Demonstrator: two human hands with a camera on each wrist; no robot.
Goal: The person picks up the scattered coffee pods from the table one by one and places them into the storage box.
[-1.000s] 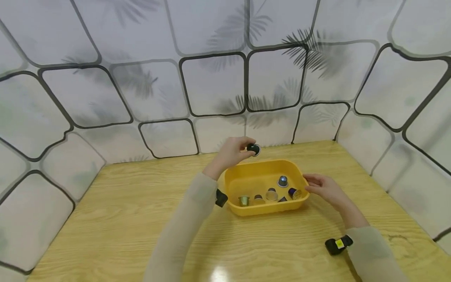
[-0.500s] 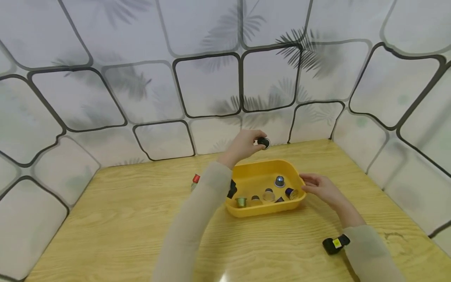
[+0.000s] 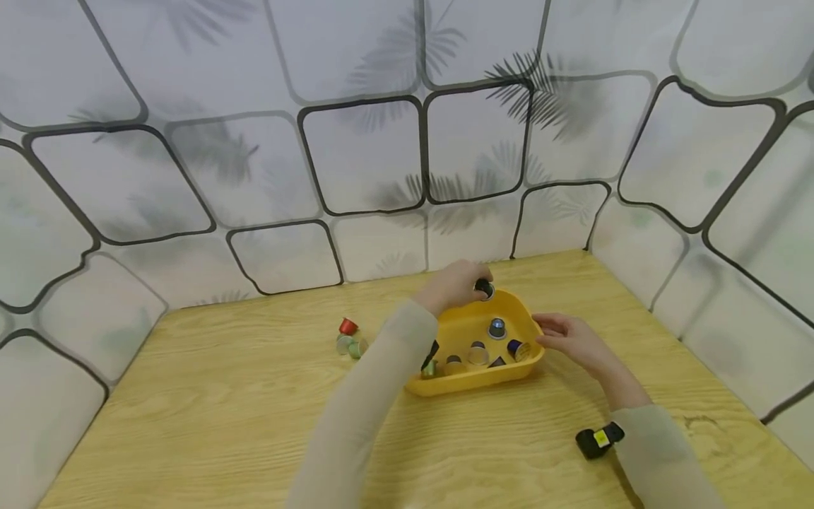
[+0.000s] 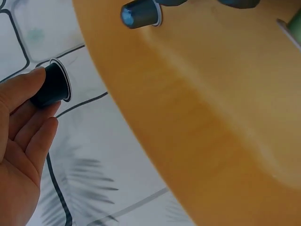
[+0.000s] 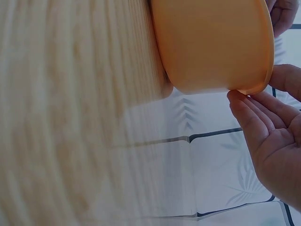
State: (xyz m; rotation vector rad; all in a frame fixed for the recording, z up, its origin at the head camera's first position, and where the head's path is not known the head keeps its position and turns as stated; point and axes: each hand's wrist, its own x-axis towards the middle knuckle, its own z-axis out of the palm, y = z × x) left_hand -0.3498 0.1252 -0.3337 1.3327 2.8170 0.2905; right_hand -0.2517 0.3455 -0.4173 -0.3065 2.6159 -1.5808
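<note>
My left hand [image 3: 454, 285] pinches a dark coffee capsule [image 4: 51, 84] between thumb and fingers, above the far rim of a yellow bin [image 3: 473, 384]. In the left wrist view the capsule's pale flange faces right, away from the palm. On the bin's right end my right hand [image 3: 569, 339] grips the rim, thumb over the edge and fingertips [image 5: 235, 96] against the outer wall. Inside the bin lie several capsules, among them a blue one [image 3: 497, 327], a purple one [image 3: 518, 349] and a green one [image 3: 429, 368] partly hidden by the left wrist.
Left of the bin, partly behind the left forearm, a red capsule [image 3: 347, 326] and pale green capsules [image 3: 357, 348] lie on the wooden table [image 3: 210, 396]. A patterned cloth wall [image 3: 375, 162] rises behind the table and along its right side.
My left hand has moved right with the dark capsule, then lowered toward the bin's far rim. The capsules on the left have come into view. My right hand stays at the bin.
</note>
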